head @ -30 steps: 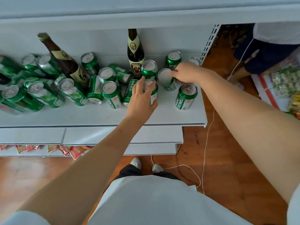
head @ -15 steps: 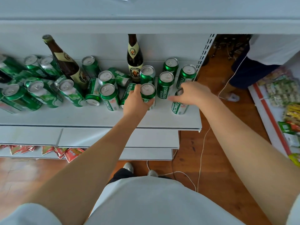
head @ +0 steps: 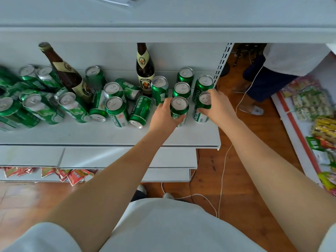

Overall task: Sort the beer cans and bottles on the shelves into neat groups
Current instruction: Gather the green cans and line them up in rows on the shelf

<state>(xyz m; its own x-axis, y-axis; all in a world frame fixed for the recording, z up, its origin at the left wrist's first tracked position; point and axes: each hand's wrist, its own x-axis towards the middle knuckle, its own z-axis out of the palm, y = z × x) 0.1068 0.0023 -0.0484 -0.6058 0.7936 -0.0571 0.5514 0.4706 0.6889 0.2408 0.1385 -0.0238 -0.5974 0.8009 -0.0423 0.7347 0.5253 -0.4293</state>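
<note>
My left grip (head: 164, 116) wraps an upright green aluminium beer can with a silver top (head: 179, 110) near the front of the white metal shelf (head: 109, 135). My right grip (head: 217, 106) closes around a second upright green can (head: 202, 108) just beside it at 3 o'clock. Three more upright green cans (head: 181, 89) stand behind these at 12 o'clock. A brown glass bottle with a cream label (head: 144, 70) stands upright at 11 o'clock. Further towards 9 o'clock a second brown bottle (head: 63, 70) leans among jumbled green cans (head: 74, 108), several lying on their sides.
</note>
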